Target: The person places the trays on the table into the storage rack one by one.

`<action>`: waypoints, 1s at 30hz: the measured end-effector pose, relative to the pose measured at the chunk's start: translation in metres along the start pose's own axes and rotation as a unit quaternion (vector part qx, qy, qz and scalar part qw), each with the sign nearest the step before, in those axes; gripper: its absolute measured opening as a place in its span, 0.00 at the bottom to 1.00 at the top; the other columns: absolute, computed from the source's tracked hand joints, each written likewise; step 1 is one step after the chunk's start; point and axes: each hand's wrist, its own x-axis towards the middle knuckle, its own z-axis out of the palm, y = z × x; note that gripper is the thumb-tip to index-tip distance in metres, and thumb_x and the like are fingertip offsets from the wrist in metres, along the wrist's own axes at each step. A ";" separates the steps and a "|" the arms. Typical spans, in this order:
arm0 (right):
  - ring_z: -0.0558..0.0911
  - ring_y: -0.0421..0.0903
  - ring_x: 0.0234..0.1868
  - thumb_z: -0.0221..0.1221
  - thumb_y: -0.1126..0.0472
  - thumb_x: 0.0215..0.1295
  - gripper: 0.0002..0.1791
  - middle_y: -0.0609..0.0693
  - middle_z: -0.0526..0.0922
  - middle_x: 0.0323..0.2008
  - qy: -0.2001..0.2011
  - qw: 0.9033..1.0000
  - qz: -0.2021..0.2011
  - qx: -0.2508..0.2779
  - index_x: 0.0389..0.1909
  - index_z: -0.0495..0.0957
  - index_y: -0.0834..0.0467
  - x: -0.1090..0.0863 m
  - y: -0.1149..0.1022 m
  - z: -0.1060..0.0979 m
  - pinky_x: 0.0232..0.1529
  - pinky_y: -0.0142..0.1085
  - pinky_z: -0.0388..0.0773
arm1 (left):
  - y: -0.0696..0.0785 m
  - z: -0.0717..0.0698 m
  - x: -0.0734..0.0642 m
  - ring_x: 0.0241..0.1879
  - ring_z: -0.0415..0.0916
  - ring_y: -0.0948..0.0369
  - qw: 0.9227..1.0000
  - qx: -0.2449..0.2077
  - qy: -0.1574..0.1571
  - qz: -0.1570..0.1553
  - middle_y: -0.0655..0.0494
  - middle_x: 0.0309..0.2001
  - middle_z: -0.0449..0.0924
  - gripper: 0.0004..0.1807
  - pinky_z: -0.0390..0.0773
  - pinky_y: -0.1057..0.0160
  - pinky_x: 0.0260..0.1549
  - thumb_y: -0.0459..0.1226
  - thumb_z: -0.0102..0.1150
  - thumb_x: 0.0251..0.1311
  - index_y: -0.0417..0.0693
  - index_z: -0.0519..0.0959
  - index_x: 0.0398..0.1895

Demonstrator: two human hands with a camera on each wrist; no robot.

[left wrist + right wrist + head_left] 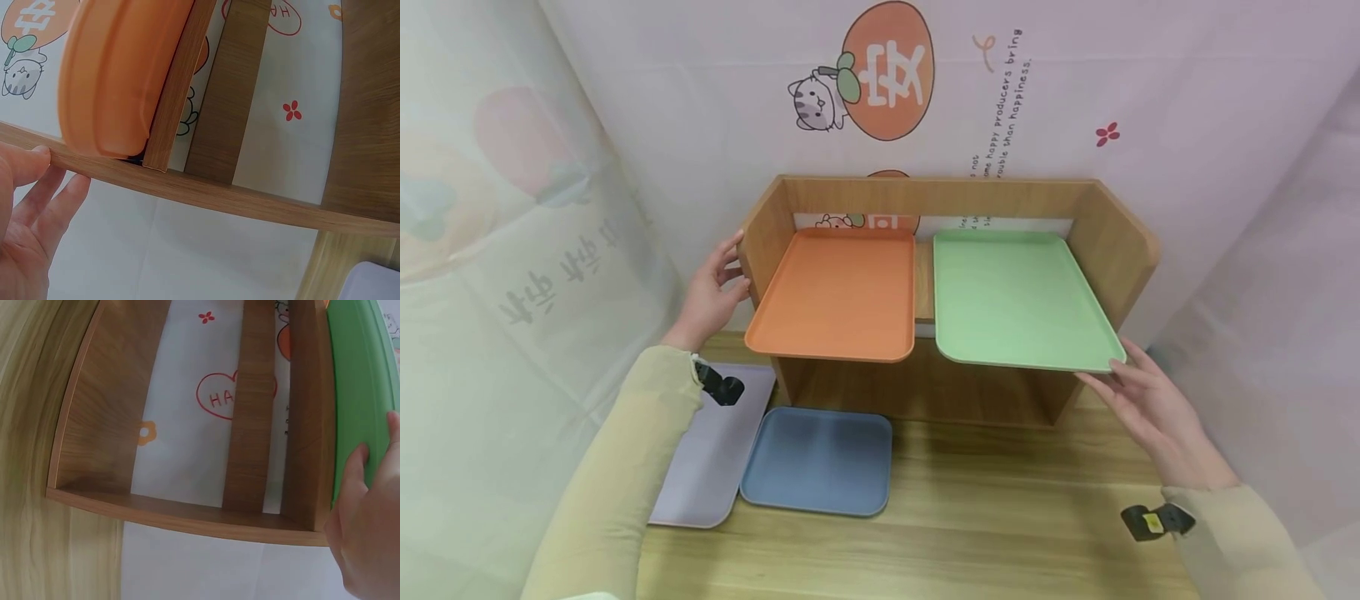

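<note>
Your left hand [711,296] lies against the outer left side panel of the open wooden shelf unit [1112,242], fingers fairly straight and holding nothing; the left wrist view shows the fingertips [37,156] touching the panel's edge. Your right hand [1150,404] reaches under the near right corner of the flat pale green rectangular plastic tray [1015,300], fingers extended and touching its rim rather than curled round it (the right wrist view shows the thumb against the tray's edge, no more than that). The green tray sits on the shelf's right half, overhanging the front. Just beside it, on the left half, sits the flat orange rectangular plastic tray [838,296], which also juts out past the front edge. As I judge it, two trays are up on the shelf and two are left below: the blue rounded-corner plastic tray [820,458] lies on the wooden tabletop [1015,500] in front of the shelf, and the pale lilac plastic tray [711,454] lies just to its left, partly under your left sleeve and touching or slightly overlapping the blue one; I cannot tell which.
</note>
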 end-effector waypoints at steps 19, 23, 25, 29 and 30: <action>0.77 0.59 0.55 0.31 0.76 0.71 0.24 0.60 0.75 0.54 -0.002 1.000 -0.002 -0.008 0.60 0.66 0.58 0.002 0.001 -0.007 0.57 0.50 0.76 | -0.002 -0.003 0.000 0.62 0.67 0.44 1.000 0.001 -0.003 0.009 0.45 0.70 0.58 0.41 0.77 0.47 0.53 0.27 0.50 0.65 0.74 0.50 0.73; 0.77 0.57 0.54 0.31 0.76 0.71 0.24 0.60 0.76 0.53 0.001 1.000 0.003 -0.021 0.59 0.67 0.58 0.000 -0.001 -0.008 0.57 0.49 0.76 | -0.002 -0.002 0.000 0.62 0.66 0.44 1.000 0.002 -0.002 0.010 0.45 0.70 0.58 0.41 0.76 0.47 0.53 0.27 0.49 0.65 0.74 0.50 0.73; 0.77 0.57 0.55 0.30 0.75 0.72 0.24 0.60 0.76 0.53 -0.002 1.000 0.007 -0.027 0.60 0.67 0.58 -0.001 -0.002 -0.008 0.57 0.49 0.76 | -0.002 -0.002 0.000 0.62 0.66 0.44 1.000 0.002 -0.002 0.010 0.45 0.70 0.58 0.41 0.76 0.47 0.53 0.27 0.49 0.65 0.74 0.50 0.73; 0.77 0.54 0.55 0.29 0.72 0.73 0.23 0.59 0.76 0.54 -0.004 0.999 0.014 -0.035 0.60 0.66 0.57 -0.005 -0.004 -0.011 0.59 0.48 0.75 | -0.001 -0.002 -0.001 0.62 0.66 0.44 1.000 0.002 -0.001 0.013 0.45 0.70 0.58 0.41 0.76 0.46 0.53 0.27 0.49 0.65 0.74 0.50 0.73; 0.77 0.54 0.55 0.29 0.71 0.73 0.23 0.58 0.77 0.54 -0.004 0.999 0.015 -0.039 0.60 0.66 0.57 -0.006 -0.004 -0.012 0.59 0.47 0.75 | -0.001 -0.002 -0.001 0.62 0.66 0.44 1.000 0.003 -0.001 0.014 0.45 0.70 0.58 0.41 0.76 0.46 0.53 0.27 0.49 0.65 0.74 0.50 0.73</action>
